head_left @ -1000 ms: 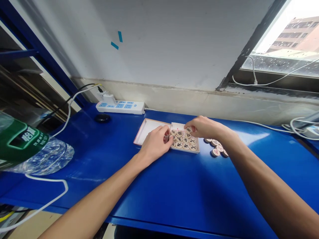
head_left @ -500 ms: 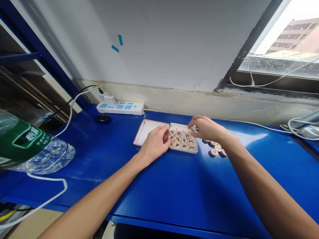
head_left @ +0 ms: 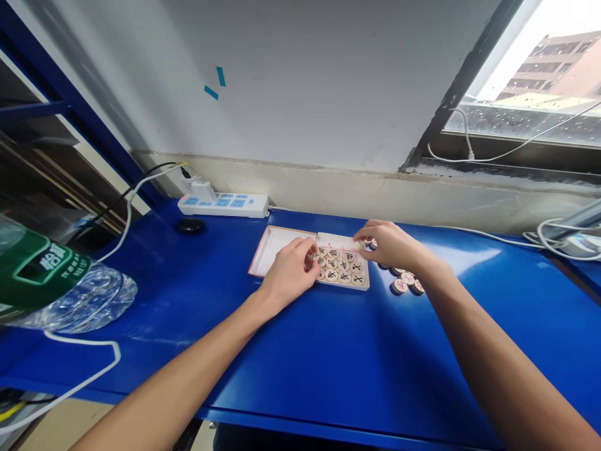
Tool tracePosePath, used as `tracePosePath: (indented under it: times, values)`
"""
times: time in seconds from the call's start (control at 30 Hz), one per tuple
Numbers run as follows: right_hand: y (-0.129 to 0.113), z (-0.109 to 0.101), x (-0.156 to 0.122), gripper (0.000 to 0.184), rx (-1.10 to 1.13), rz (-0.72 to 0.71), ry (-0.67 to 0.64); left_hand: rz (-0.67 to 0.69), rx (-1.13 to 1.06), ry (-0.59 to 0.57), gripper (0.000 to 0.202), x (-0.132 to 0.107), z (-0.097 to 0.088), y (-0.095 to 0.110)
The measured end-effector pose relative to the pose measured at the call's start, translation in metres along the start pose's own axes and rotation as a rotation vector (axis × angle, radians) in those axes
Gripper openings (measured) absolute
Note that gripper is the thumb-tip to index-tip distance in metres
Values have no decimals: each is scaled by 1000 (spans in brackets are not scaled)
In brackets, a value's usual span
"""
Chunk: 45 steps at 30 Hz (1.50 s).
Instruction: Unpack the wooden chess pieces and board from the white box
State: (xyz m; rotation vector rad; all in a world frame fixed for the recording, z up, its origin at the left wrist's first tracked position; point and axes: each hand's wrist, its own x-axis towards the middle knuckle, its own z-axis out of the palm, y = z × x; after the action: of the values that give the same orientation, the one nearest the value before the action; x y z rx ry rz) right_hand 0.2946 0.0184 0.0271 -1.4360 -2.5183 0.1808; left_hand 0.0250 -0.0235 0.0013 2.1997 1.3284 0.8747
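Note:
A small cardboard box [head_left: 364,286] on the blue table [head_left: 300,351] holds several round wooden chess pieces [head_left: 339,266] with black characters. Its empty lid [head_left: 270,254] lies just to the left. My left hand [head_left: 287,273] rests curled against the box's left edge, fingertips touching it. My right hand [head_left: 390,245] hovers over the box's far right corner, fingers pinched on a wooden piece [head_left: 372,243]. More loose pieces [head_left: 406,282] lie on the table right of the box, partly hidden by my right wrist.
A white power strip [head_left: 223,204] with a plugged adapter lies along the wall. A black round object [head_left: 189,225] sits near it. A plastic water bottle [head_left: 51,282] is at the left edge, with a white cable [head_left: 84,382] trailing below. More cables [head_left: 558,241] lie far right.
My right hand has shifted from over the middle of the box to its far right corner, near the loose pieces. My left hand has stayed at the box's left edge.

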Motion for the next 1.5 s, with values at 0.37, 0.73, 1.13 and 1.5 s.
tracePosePath:
  times: [0.37,0.73,1.13,1.5]
  values:
    - [-3,-10,-6,20,126,24,94,-3,1,-1,11,-1,1,-1]
    - [-3,2,-3,25,15,40,-6,-6,6,5,11,0,2,-2]
    - [-20,-3,-1,20,-21,-38,-41,4,-2,4,11,0,2,-2]
    - [0,-17,-53,20,137,231,281,-15,-11,-17,14,0,-3,4]
